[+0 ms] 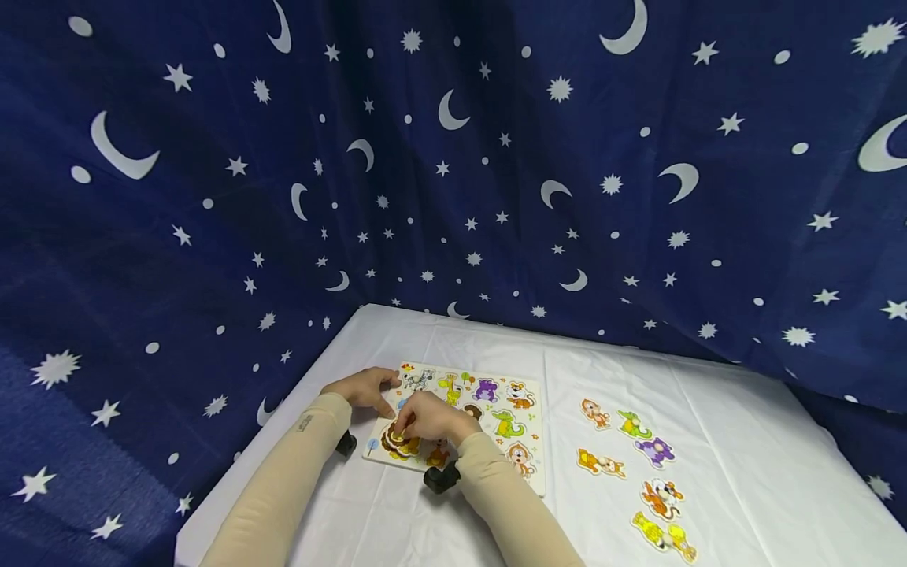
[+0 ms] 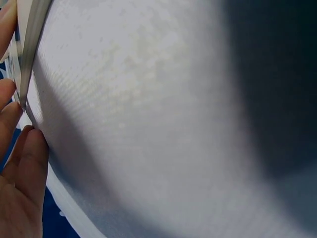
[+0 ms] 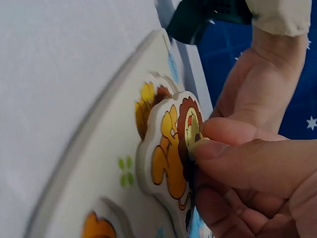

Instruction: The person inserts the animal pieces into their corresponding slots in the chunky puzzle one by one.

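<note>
Starry curtain (image 1: 418, 189) | white tablecloth (image 1: 602, 374) | hands (image 1: 364, 388) (image 1: 431, 417) at lion piece (image 3: 169, 166), board (image 3: 102, 158) | left contact unclear

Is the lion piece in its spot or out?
Out: the lion piece sticks up above the board, pinched by the right hand, and part of the lion picture shows behind it.
</note>
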Demonstrator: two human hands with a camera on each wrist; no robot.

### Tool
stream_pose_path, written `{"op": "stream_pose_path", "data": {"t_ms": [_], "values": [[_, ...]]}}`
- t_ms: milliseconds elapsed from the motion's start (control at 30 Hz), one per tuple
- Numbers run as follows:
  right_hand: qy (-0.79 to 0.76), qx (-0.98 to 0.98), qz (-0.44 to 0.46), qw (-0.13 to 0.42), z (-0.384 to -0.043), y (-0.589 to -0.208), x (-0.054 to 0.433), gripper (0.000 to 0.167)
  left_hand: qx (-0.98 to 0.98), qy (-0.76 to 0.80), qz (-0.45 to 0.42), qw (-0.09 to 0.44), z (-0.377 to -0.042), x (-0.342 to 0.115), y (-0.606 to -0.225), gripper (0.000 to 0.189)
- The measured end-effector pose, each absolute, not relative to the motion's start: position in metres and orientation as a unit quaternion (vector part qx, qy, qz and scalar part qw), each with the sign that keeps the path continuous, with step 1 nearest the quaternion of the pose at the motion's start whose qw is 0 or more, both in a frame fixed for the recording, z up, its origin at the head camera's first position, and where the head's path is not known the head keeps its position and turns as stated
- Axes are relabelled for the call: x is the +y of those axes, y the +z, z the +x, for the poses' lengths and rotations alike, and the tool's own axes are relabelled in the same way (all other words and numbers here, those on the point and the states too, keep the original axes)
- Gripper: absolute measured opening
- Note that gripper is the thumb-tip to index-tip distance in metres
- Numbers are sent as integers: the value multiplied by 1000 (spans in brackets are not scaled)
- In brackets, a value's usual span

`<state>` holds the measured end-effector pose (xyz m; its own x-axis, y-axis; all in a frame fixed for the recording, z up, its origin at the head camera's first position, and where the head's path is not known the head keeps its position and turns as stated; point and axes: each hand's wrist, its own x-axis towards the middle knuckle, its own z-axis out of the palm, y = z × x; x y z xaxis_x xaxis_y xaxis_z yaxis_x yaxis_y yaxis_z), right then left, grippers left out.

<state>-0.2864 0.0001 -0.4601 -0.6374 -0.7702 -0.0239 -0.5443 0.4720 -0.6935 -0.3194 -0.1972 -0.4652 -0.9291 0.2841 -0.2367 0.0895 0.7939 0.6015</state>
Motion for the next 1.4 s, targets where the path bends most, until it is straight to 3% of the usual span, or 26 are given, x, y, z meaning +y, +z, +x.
{"op": "stream_pose_path", "data": {"t_ms": [1400], "values": [[-340, 847, -382, 144, -280, -473, -11, 11, 933, 308, 97, 161, -319, -196, -464, 62]]}}
